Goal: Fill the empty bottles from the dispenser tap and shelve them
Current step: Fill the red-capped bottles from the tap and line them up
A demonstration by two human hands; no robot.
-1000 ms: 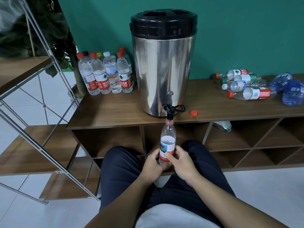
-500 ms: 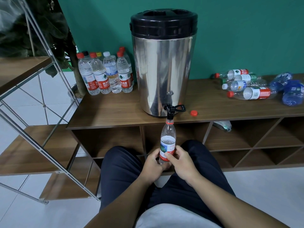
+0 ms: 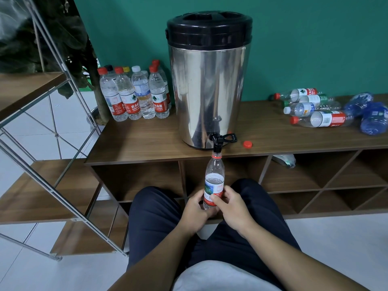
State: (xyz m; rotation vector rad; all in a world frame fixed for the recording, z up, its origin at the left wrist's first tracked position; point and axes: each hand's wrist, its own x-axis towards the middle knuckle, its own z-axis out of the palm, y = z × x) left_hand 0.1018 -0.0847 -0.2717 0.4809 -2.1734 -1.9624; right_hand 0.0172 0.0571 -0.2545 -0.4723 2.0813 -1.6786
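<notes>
While held upright under the tap (image 3: 216,141) at the shelf unit's (image 3: 147,148) front edge, the bottle (image 3: 214,181) was gripped low by left hand (image 3: 196,213) and right hand (image 3: 233,208), fingers curled round it; water level was noted mid-bottle. A red cap (image 3: 247,144) lay just right of the dispenser (image 3: 207,80).

Wooden shelf top (image 3: 147,141), loaded.
Dispenser (image 3: 207,85) central; upright bottles (image 3: 134,95) to its left, lying bottles (image 3: 315,110) right, red cap (image 3: 247,144) just beside its base.

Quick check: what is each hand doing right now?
Left hand: grips the lower part of the bottle under the tap.
Right hand: also grips the bottle, thumb on its label.
</notes>
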